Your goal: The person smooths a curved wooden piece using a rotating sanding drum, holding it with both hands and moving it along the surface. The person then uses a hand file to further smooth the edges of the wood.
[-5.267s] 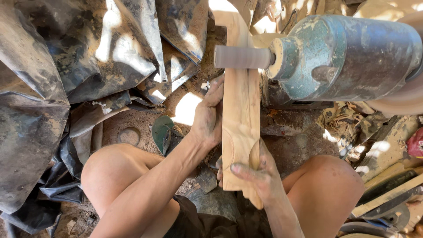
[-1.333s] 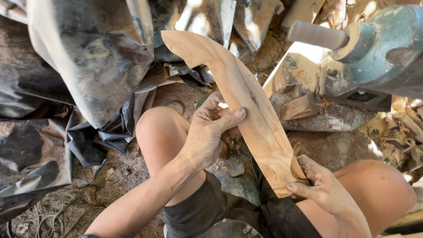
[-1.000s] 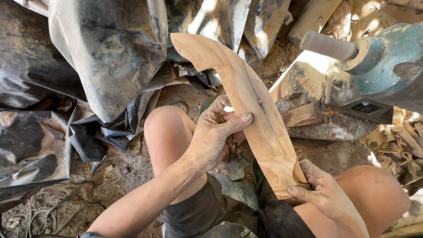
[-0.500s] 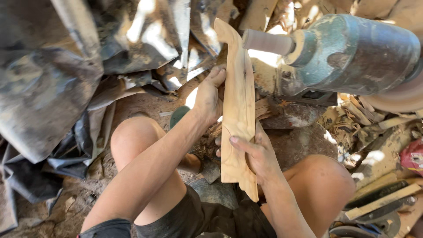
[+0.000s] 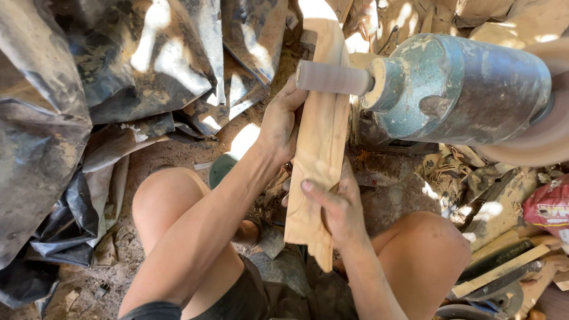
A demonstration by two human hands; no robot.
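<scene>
A long pale carved wooden piece (image 5: pixel 317 136) stands on edge between my knees, its far end under the sanding drum (image 5: pixel 332 78) of a teal motor (image 5: pixel 462 89). My left hand (image 5: pixel 278 121) grips the wood's left side just below the drum. My right hand (image 5: pixel 335 204) clasps the near part of the wood, thumb across its top face. The drum lies across the wood; whether they touch I cannot tell.
Dark crumpled plastic sheeting (image 5: pixel 89 89) covers the left and top. Dusty ground with wood scraps lies under my legs. A green round object (image 5: pixel 222 169) sits by my left knee. A red packet (image 5: pixel 548 207) and wooden strips (image 5: pixel 504 269) lie at the right.
Earlier I held the wood flat, away from the motor, broad curved face up. I have since turned it on edge and brought it up under the sanding drum, both hands still on it.
</scene>
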